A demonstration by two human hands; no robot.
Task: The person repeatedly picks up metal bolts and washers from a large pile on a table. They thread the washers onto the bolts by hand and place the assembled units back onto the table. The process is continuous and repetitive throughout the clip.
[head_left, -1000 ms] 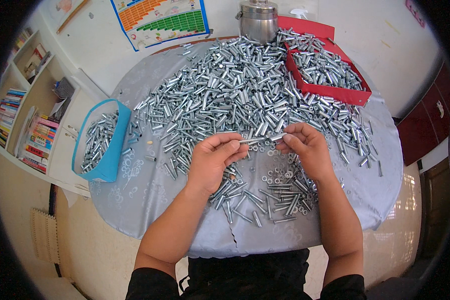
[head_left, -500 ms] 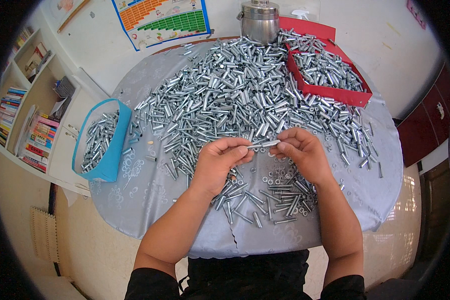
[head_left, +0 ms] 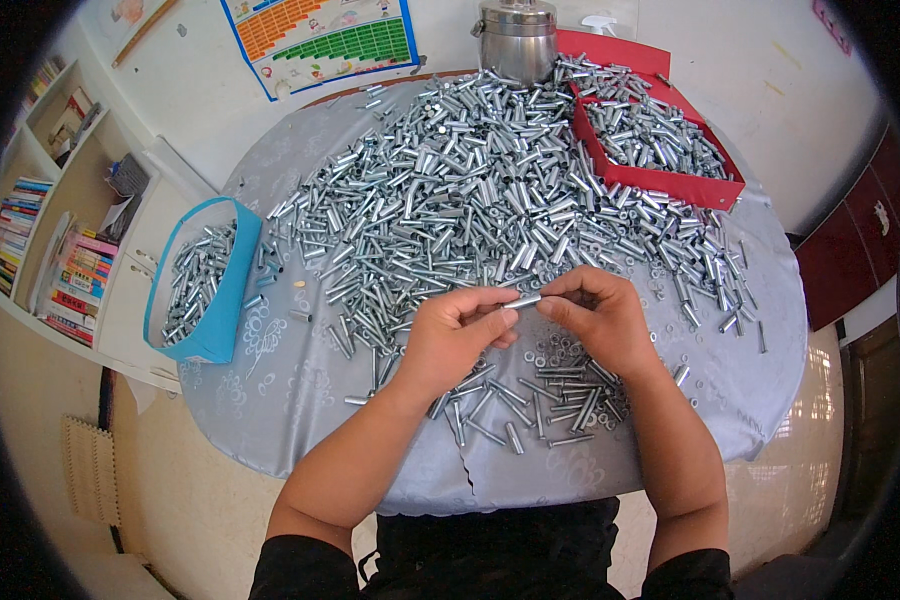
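Between my two hands, above the near edge of the big pile, lies an expansion bolt (head_left: 523, 301) with a shiny metal sleeve round it. My left hand (head_left: 457, 335) pinches one end between thumb and fingers. The thumb and fingertips of my right hand (head_left: 605, 318) close at its other end, and they hide what is there. Below my hands is a small heap of loose bolts (head_left: 568, 400) with washers and nuts (head_left: 562, 352) behind it. A large pile of metal sleeves and bolts (head_left: 450, 190) spreads beyond my hands.
A blue fabric box (head_left: 238, 290) holding metal parts stands on the left of the grey tablecloth (head_left: 270, 420). At the back right is a red box (head_left: 670, 187) full of parts, beside a steel canister (head_left: 517, 45). Bookshelves (head_left: 65, 190) stand left.
The sleeve and bolt, end to end between my hands earlier, now look joined, the sleeve round the bolt. My right hand has moved slightly toward my left.
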